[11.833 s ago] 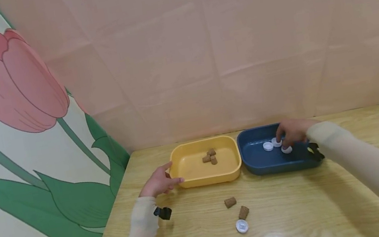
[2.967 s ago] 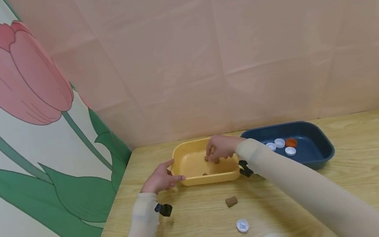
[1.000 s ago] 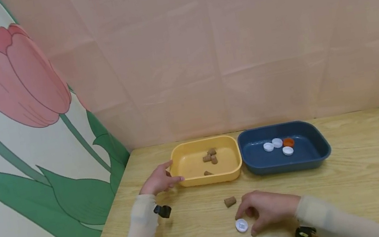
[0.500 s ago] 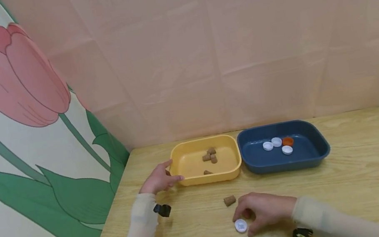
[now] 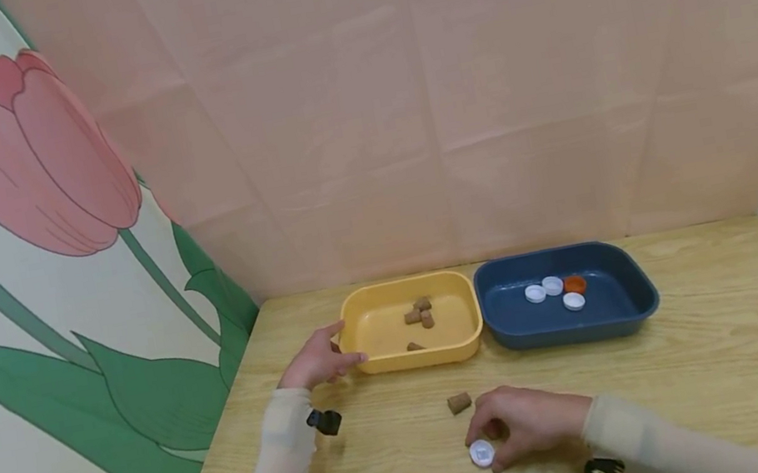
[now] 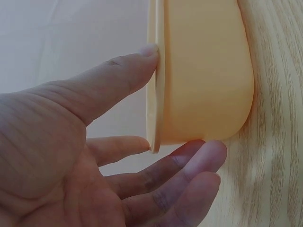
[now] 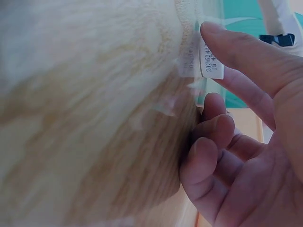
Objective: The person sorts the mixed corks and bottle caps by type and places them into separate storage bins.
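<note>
A white bottle cap [image 5: 482,453] lies on the table, its printed date legible in part in the right wrist view. The thumb and index finger of my right hand [image 5: 529,420] pinch the cap at its edges; the other fingers are curled against the tabletop. Just beyond it is a loose cork [image 5: 459,402]. My left hand [image 5: 315,362] rests at the left end of the yellow tray [image 5: 416,359]. In the left wrist view its straight thumb [image 6: 123,71] and index finger touch the tray's rim, while the other fingers stay loosely bent beside the wall.
Several corks [image 5: 413,317] lie in the yellow tray. Right beside it stands a blue tray [image 5: 571,334] with white caps [image 5: 574,302] and an orange cap [image 5: 574,284] in it. A wall cloth rises behind the table [image 5: 740,342].
The orange cap has appeared in the blue tray and another cork in the yellow one. My right hand came from the yellow tray to the white cap and closed its fingertips on it.
</note>
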`<state>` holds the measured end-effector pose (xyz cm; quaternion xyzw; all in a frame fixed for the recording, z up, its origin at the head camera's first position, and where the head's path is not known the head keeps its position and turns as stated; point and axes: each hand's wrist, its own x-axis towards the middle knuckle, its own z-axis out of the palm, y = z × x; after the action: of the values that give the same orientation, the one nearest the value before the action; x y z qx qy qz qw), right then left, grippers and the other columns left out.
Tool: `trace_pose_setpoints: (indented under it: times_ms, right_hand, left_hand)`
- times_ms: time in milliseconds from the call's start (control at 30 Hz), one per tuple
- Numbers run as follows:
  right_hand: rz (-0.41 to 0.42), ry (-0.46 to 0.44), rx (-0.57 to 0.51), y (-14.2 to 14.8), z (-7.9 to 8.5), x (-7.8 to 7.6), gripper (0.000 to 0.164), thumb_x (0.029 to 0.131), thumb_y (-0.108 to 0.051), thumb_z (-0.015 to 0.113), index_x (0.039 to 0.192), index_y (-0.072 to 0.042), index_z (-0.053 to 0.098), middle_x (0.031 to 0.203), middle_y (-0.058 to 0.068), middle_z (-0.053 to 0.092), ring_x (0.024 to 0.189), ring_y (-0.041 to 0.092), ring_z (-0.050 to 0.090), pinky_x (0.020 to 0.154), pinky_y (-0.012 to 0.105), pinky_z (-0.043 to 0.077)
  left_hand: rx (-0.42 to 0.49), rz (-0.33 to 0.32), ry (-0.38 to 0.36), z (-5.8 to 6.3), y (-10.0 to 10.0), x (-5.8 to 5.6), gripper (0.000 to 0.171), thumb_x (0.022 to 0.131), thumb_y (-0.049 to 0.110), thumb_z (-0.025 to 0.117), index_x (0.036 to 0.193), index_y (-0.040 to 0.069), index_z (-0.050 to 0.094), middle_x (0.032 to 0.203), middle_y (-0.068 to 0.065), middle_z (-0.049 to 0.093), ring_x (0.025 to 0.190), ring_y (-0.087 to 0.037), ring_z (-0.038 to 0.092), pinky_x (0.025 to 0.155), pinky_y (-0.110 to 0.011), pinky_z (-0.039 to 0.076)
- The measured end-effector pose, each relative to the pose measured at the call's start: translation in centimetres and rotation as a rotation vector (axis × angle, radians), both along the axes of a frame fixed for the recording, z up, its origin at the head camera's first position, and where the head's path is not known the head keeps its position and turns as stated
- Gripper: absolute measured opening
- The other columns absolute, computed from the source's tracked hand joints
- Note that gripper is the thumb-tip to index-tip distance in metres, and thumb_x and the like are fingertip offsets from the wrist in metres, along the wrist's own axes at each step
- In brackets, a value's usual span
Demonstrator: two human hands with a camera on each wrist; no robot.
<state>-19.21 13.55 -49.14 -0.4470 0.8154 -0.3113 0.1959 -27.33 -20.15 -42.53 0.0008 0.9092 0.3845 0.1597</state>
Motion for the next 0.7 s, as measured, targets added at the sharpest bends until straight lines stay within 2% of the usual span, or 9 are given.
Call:
trace_pose_setpoints:
  times_ms: [567, 700]
  right_hand:
    - [-0.008, 0.074, -0.030, 1.0, -0.3, -0.1, 0.031, 0.080, -0.034, 0.082, 0.109, -0.026, 0.075, 0.085, -0.017, 0.058, 0.077, -0.002, 0.052, 0.069, 0.017, 0.045]
    - [-0.038, 0.053, -0.022, 1.6, -0.3, -0.2, 0.030, 0.080, -0.036, 0.082, 0.108, -0.028, 0.074, 0.086, -0.017, 0.059, 0.080, 0.000, 0.053, 0.071, 0.019, 0.045]
  left_hand:
    - [-0.004, 0.006, -0.004, 0.2, 0.1, 0.0, 0.089, 0.085, 0.031, 0.081, 0.157, 0.012, 0.032, 0.097, -0.012, 0.060, 0.073, -0.026, 0.060, 0.068, -0.036, 0.054]
    - [0.001, 0.006, -0.007, 0.2, 0.1, 0.1, 0.089, 0.085, 0.030, 0.082, 0.157, 0.012, 0.032, 0.097, -0.012, 0.059, 0.076, -0.028, 0.060, 0.069, -0.037, 0.054]
